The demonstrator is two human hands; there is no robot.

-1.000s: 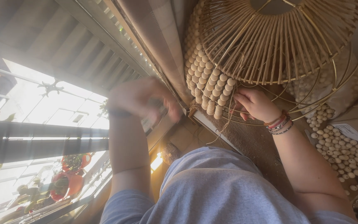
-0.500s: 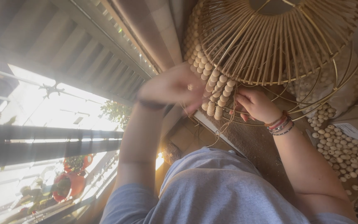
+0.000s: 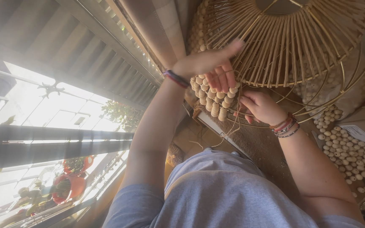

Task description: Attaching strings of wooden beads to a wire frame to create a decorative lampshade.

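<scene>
Item: our left hand (image 3: 210, 67), fingers spread loose on the strung beads (image 3: 214, 99) at the wire frame (image 3: 288, 46), twelve o'clock. Our right hand (image 3: 260, 107) pinches the cord (image 3: 229, 126). Loose beads (image 3: 351, 152) at three o'clock.

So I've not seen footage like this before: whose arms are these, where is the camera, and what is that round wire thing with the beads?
The one view comes from a camera worn on the person's head, looking down past their grey shirt, so both arms are the wearer's own. There is no machine, only bare hands. The left hand rests open on rows of pale wooden beads strung along a round gold wire frame. The right hand, with bracelets at the wrist, pinches a thin cord at the frame's lower rim. More loose beads lie in a pile to the right. On the left is a bright window with potted plants outside.
</scene>
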